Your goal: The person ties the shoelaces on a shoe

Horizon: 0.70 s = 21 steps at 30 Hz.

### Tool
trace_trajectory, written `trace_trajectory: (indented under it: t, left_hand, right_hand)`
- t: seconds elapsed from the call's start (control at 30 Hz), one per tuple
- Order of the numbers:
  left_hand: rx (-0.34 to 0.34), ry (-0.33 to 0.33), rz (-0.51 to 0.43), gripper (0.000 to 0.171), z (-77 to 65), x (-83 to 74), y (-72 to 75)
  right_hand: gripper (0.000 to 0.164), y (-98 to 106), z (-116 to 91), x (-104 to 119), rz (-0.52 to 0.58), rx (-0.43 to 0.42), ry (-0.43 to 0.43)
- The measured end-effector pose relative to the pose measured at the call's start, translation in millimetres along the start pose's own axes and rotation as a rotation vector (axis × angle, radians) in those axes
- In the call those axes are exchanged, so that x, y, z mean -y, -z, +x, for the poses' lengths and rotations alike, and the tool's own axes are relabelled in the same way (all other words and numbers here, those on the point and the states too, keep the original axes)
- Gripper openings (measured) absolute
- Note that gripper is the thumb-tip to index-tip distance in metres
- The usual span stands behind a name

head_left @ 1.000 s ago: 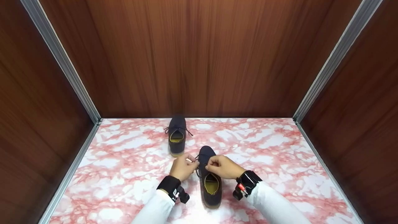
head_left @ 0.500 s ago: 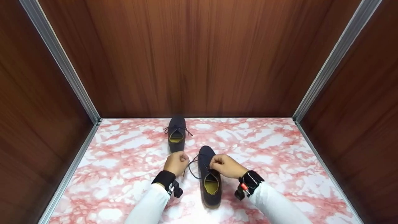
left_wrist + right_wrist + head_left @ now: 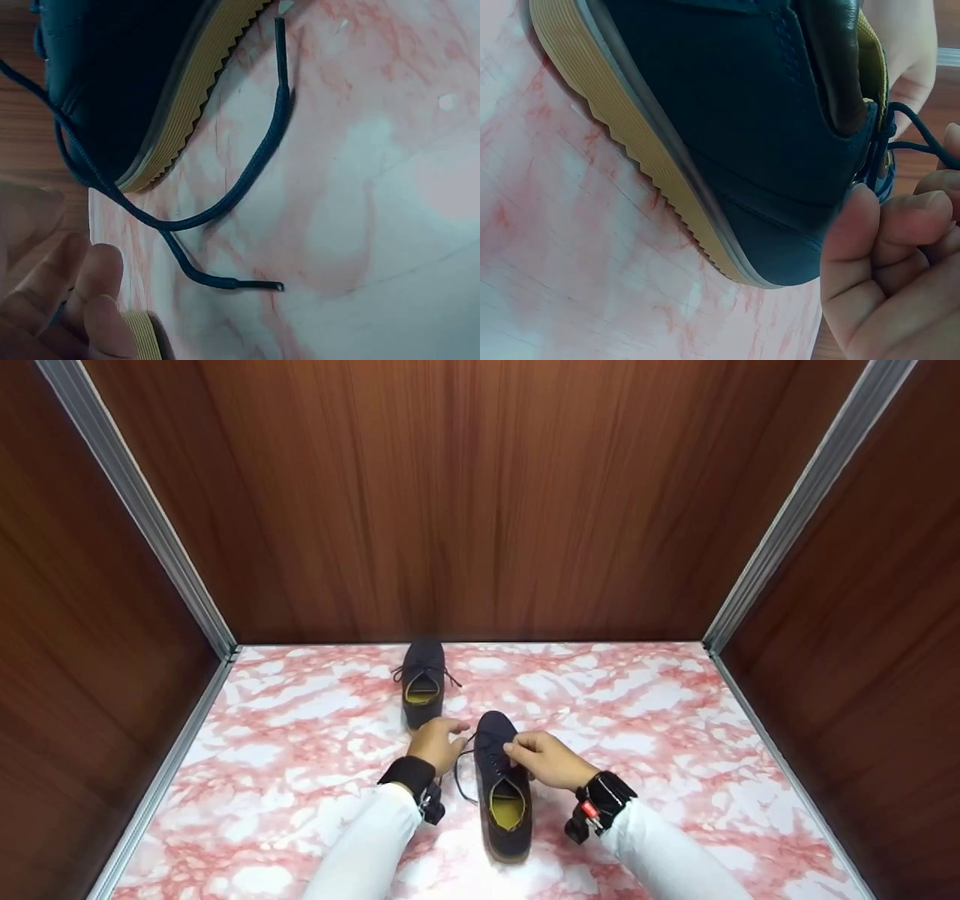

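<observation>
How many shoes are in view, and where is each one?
2. The near shoe lies on the floor between the left hand and right hand. The far shoe stands behind it, close to the back wall. No others show.

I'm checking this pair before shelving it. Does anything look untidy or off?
Yes. The near shoe is untied: its lace trails loose over the marbled surface, both tips lying free. The far shoe has a tied bow. The right hand pinches a lace; the left hand rests beside it.
</observation>
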<state>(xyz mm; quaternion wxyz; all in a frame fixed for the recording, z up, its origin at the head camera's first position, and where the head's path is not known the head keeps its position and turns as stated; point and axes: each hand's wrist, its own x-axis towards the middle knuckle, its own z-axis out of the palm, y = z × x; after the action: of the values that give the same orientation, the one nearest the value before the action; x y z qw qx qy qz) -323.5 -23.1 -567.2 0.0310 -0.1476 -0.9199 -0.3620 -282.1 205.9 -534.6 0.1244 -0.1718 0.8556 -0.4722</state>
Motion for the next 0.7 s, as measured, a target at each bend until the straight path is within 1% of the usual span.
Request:
trace_trajectory:
  t: [0.17, 0.27, 0.37, 0.5, 0.6, 0.7]
  left_hand:
    - [0.024, 0.002, 0.021, 0.031, 9.6, -5.0, -9.1]
    - [0.033, 0.006, 0.014, 0.03, 12.8, -6.8, -13.6]
    - [0.009, 0.008, 0.008, 0.026, 13.5, -7.3, -16.9]
    - [-0.048, 0.002, 0.047, 0.018, 13.0, -6.6, -19.8]
    - [-0.067, -0.02, 0.078, 0.014, 12.3, -6.7, -19.9]
    - [-0.063, -0.032, 0.069, 0.013, 11.7, -7.8, -17.3]
  right_hand:
    - [0.034, -1, 0, -1, 0.005, -0.013, -0.016]
    - [0.036, 0, -2, 4, 0.015, -0.005, -0.022]
    - [0.037, 3, -7, 16, 0.029, 0.013, -0.014]
    - [0.037, 7, -15, 30, 0.033, 0.025, -0.006]
    - [0.037, 8, -17, 32, 0.039, 0.021, -0.002]
    - [0.037, 9, -18, 31, 0.058, 0.011, -0.001]
